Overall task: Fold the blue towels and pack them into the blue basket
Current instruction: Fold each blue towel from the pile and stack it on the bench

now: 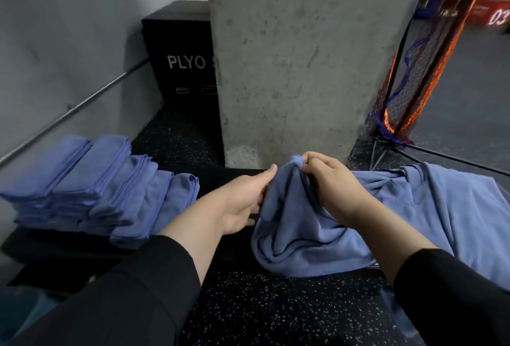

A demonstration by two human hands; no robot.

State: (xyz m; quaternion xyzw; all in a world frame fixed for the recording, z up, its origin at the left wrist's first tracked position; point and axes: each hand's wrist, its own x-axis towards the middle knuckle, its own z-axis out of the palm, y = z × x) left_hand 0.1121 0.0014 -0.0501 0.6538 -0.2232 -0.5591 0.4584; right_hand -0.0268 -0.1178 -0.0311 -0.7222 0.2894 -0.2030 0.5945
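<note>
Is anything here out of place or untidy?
Mildly. The folded towels on the left lean sideways, slumping instead of stacking straight. The right hand pinches a crumpled towel that the left hand also holds. No basket is visible.

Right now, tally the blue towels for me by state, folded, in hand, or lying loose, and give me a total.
Folded towels, in leaning piles at left: 5
Bunched towel gripped by left hand and right hand: 1
Loose towel spread at right: 1
Total: 7
</note>
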